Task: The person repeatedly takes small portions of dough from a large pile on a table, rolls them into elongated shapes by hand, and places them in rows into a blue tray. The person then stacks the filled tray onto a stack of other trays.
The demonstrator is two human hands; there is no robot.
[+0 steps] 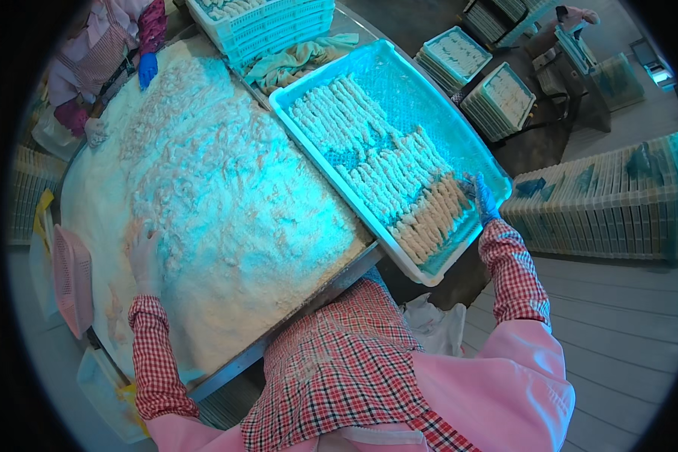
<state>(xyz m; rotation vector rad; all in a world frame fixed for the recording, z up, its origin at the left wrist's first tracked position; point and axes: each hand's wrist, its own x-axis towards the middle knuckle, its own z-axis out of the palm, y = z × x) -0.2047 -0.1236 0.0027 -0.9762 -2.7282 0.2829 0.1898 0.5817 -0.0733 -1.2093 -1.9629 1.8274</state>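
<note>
My left hand [145, 260], in a pale floury glove, lies on a broad heap of white coating flour [226, 181] with its fingers stretched out. Lumpy pieces are mixed into the flour beyond it. In a blue glove, my right hand [485, 202] reaches into the right side of a blue-lit plastic tray [410, 265]. Its fingers bend down at the ends of the coated strips [429, 215]; whether they grip one is hard to make out. The strips lie side by side in two rows, and the nearest ones look browner.
Across the metal table, another person's blue-gloved hand [148, 69] is above the flour. A stacked crate [267, 30] and a crumpled cloth [297, 60] sit behind the tray. A pink basket [72, 280] hangs at the left edge. Stacked trays [603, 203] stand at right.
</note>
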